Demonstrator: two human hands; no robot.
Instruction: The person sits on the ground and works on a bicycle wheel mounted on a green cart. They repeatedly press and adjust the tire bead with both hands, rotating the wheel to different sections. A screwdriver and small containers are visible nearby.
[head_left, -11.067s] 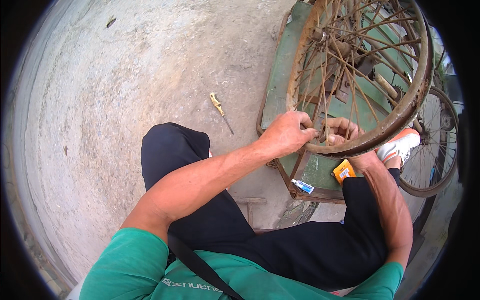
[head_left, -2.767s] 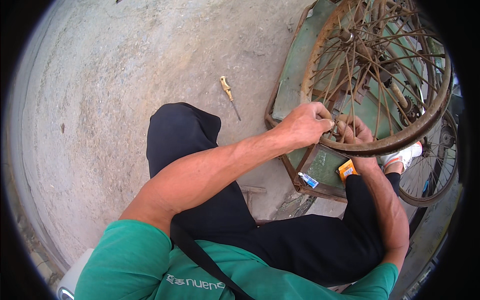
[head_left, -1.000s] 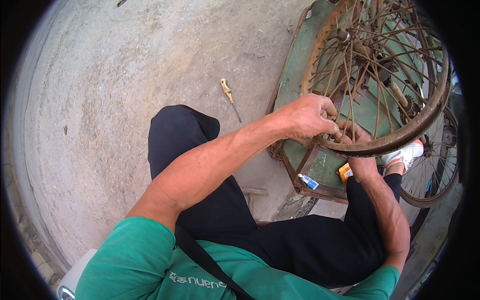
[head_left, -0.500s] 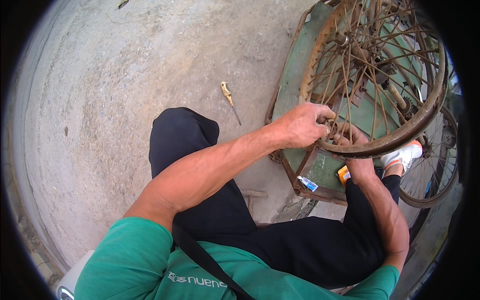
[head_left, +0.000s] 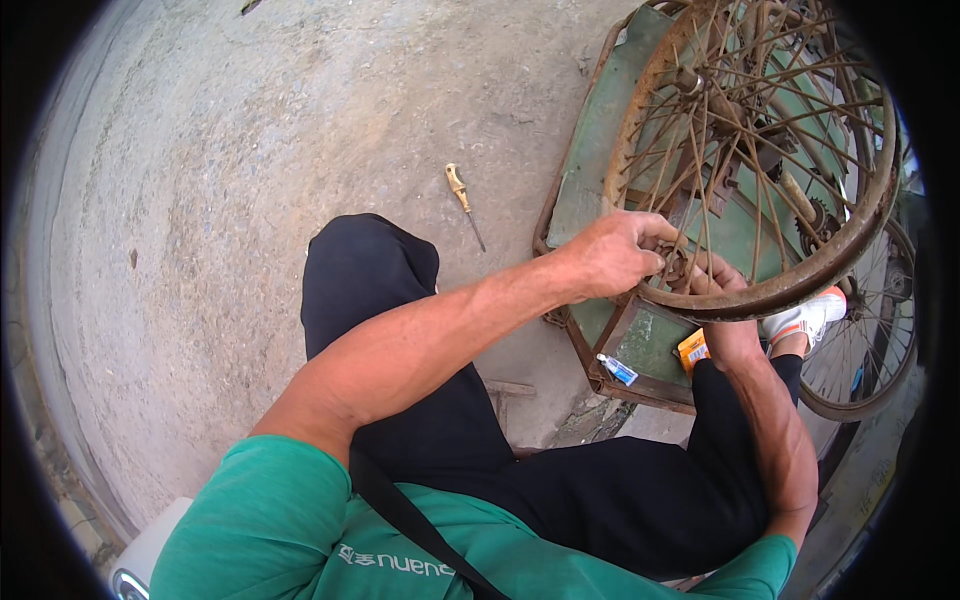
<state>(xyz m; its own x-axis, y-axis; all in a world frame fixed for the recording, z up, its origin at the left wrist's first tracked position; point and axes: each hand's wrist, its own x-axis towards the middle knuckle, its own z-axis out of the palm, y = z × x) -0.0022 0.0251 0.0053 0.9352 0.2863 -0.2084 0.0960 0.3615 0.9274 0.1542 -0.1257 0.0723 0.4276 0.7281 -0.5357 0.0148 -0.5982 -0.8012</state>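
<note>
A rusty spoked wheel rim [head_left: 775, 295] stands close in front of me, at the right. At its lower inner edge, among the spokes, is a small round rusty metal piece [head_left: 677, 266] that looks like a spoke wrench. My left hand [head_left: 625, 255] pinches it from the left, thumb and fingers bent. From below, my right hand [head_left: 728, 300] reaches round the rim, its curled fingers at the other side of the same piece; the rim and spokes partly hide them. Whether the piece sits on a spoke end cannot be made out.
A screwdriver [head_left: 459, 190] with a yellowish handle lies on the concrete ground [head_left: 250, 180]. Behind the wheel spreads a green metal cart panel [head_left: 585, 180]. A blue-white tube [head_left: 617, 369] and an orange-yellow packet [head_left: 692, 350] lie near its edge. Another spoked wheel [head_left: 860, 405] is at the far right.
My hands and the round piece stay together at the rim and have shifted slightly right. The right hand's fingers have moved a little. The screwdriver, tube and packet lie as before.
</note>
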